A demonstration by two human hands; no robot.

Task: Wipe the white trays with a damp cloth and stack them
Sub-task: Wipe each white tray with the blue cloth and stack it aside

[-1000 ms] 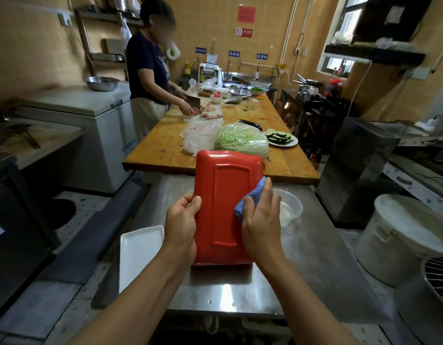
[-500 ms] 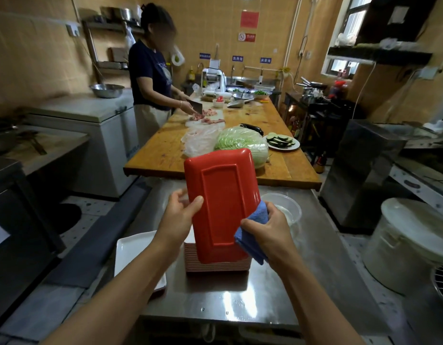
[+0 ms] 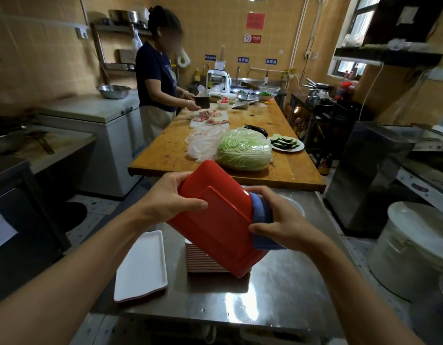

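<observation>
So the tray [image 3: 216, 221] being worked on is held up off the steel counter [image 3: 277, 295], red underside facing the camera and tipped over at an angle. The left hand [image 3: 170, 199] grips its upper-left edge with the thumb laid across the red back, which looks like it's just bracing the tray. The right hand [image 3: 281, 225] is wrapped round the blue cloth [image 3: 261, 221] and pinches it against the tray's right edge. My guess is the edge and rim are getting wiped, and tilting it makes that side easier to reach.

Directly under the held tray is the stack of trays [image 3: 203, 260], so it's hovering right where it came from, or where it'll go back. One single white tray [image 3: 143, 267] lies flat just left of that stack, probably the start of the clean pile.

Compared with half a second ago, the tray has swung further over, top leaning left, and the left thumb has come right across the back. The cloth hand has slid a bit up the right edge.
</observation>
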